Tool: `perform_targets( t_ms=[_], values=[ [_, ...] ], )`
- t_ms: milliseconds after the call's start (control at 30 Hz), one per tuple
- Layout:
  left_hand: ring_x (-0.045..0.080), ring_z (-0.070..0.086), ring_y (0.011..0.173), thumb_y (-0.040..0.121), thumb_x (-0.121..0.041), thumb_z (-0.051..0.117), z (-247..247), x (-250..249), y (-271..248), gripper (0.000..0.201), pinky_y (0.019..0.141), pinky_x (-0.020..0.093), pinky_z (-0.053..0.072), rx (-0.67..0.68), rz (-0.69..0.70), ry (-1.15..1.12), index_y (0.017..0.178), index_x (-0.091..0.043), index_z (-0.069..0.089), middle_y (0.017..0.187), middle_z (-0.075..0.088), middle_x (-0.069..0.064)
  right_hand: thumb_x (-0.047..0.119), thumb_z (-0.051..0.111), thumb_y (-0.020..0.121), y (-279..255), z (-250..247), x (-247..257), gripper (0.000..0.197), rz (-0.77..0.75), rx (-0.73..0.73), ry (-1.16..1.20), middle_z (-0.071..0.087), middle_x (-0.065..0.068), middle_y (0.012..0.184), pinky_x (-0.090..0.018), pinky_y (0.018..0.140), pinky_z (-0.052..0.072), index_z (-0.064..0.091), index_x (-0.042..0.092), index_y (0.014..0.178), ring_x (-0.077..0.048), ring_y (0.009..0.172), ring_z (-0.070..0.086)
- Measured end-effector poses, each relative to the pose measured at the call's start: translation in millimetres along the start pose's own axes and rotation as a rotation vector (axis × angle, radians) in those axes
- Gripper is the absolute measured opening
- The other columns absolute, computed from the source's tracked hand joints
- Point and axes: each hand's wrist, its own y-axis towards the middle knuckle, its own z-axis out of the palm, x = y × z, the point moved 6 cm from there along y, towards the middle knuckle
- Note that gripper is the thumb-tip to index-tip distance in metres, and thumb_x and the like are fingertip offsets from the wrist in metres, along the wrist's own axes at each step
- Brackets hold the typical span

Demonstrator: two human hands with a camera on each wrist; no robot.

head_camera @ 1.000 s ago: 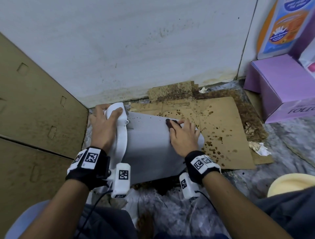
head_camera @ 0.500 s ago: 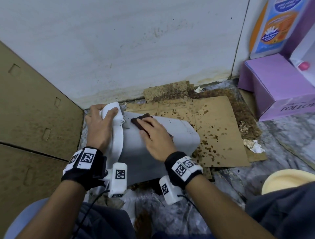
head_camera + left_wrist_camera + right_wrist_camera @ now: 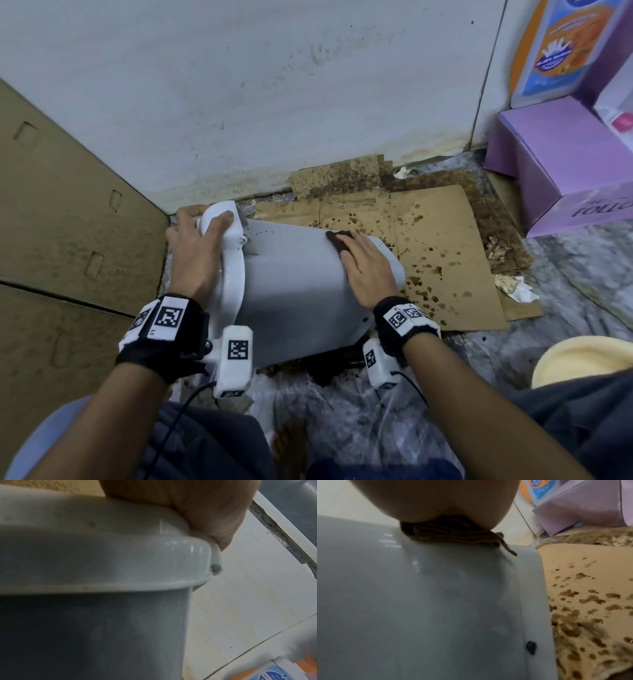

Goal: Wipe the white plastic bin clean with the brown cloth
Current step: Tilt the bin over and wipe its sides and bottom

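The white plastic bin (image 3: 294, 284) lies on its side on the floor, lid end to the left. My left hand (image 3: 198, 253) grips the lid rim, thumb curled over its top; the left wrist view shows the palm (image 3: 197, 507) against the rim (image 3: 102, 561). My right hand (image 3: 366, 270) lies flat on the bin's upper side near the base end and presses the folded brown cloth (image 3: 339, 240) under its fingers. In the right wrist view the cloth (image 3: 453, 534) is squeezed between the hand (image 3: 436, 497) and the bin wall (image 3: 419, 601).
A stained cardboard sheet (image 3: 438, 253) lies under and to the right of the bin. A purple box (image 3: 561, 164) stands at the right, and a cardboard panel (image 3: 68, 205) at the left. The white wall (image 3: 274, 85) is close behind. A pale yellow dish (image 3: 589, 359) sits at the lower right.
My right hand slid the cloth from the base end toward the lid, then back to the base end. The left hand has kept its hold on the lid rim.
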Motion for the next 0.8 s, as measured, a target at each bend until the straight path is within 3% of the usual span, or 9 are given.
perform_targets(
  t_ms=[133, 233, 300, 400, 533, 667, 800],
  values=[
    [0.021, 0.047, 0.103, 0.087, -0.051, 0.053, 3, -1, 5, 0.04, 0.095, 0.035, 0.039, 0.012, -0.013, 0.013, 0.118, -0.028, 0.046, 0.124, 0.038, 0.006, 0.035, 0.025, 0.104, -1, 6, 25, 0.046, -0.028, 0.023, 0.017, 0.022, 0.004, 0.159, -0.043, 0.119, 0.013, 0.027, 0.033, 0.15, -0.017, 0.148, 0.015],
    [0.02, 0.045, 0.107, 0.097, -0.042, 0.054, 1, 0, 9, 0.026, 0.095, 0.033, 0.037, 0.008, -0.021, 0.008, 0.117, -0.028, 0.044, 0.127, 0.037, 0.007, 0.036, 0.025, 0.103, -2, 13, 62, 0.046, -0.145, 0.061, 0.065, 0.024, 0.004, 0.158, -0.041, 0.117, 0.013, 0.029, 0.031, 0.149, -0.017, 0.147, 0.017],
    [0.019, 0.045, 0.107, 0.1, -0.038, 0.053, 0, 3, 10, 0.022, 0.091, 0.03, 0.035, 0.006, -0.021, 0.015, 0.116, -0.027, 0.044, 0.127, 0.037, 0.007, 0.037, 0.025, 0.101, 1, 8, 72, 0.046, -0.18, 0.034, 0.081, 0.036, 0.002, 0.153, -0.042, 0.116, 0.022, 0.039, 0.029, 0.145, -0.019, 0.142, 0.028],
    [0.021, 0.047, 0.109, 0.098, -0.041, 0.054, 0, 2, 7, 0.026, 0.093, 0.032, 0.038, 0.026, -0.01, 0.022, 0.117, -0.027, 0.043, 0.131, 0.038, 0.01, 0.035, 0.028, 0.099, 8, 2, 63, 0.043, -0.21, -0.029, -0.017, 0.05, 0.002, 0.139, -0.044, 0.103, 0.036, 0.048, 0.026, 0.136, -0.02, 0.126, 0.042],
    [0.029, 0.054, 0.118, 0.077, -0.057, 0.055, -1, -1, 4, 0.047, 0.106, 0.049, 0.044, 0.029, -0.021, -0.002, 0.113, -0.029, 0.047, 0.131, 0.042, 0.012, 0.032, 0.022, 0.101, 9, 5, 20, 0.047, -0.13, -0.016, 0.055, 0.04, -0.003, 0.15, -0.044, 0.117, 0.022, 0.042, 0.022, 0.142, -0.022, 0.142, 0.028],
    [0.027, 0.053, 0.117, 0.074, -0.058, 0.053, 0, 1, 2, 0.049, 0.107, 0.049, 0.042, 0.03, -0.022, 0.004, 0.113, -0.03, 0.047, 0.126, 0.042, 0.008, 0.032, 0.023, 0.102, 13, 1, -25, 0.048, 0.011, 0.026, 0.062, 0.031, -0.005, 0.156, -0.037, 0.121, 0.012, 0.037, 0.019, 0.145, -0.023, 0.147, 0.017],
    [0.026, 0.053, 0.114, 0.077, -0.056, 0.052, -1, 3, 1, 0.045, 0.107, 0.046, 0.042, 0.025, -0.018, 0.011, 0.114, -0.031, 0.046, 0.124, 0.039, 0.005, 0.052, 0.011, 0.091, 9, 12, -9, 0.068, -0.009, 0.018, -0.009, 0.032, -0.003, 0.156, -0.046, 0.118, 0.018, 0.036, 0.021, 0.147, -0.022, 0.146, 0.021]
  ],
)
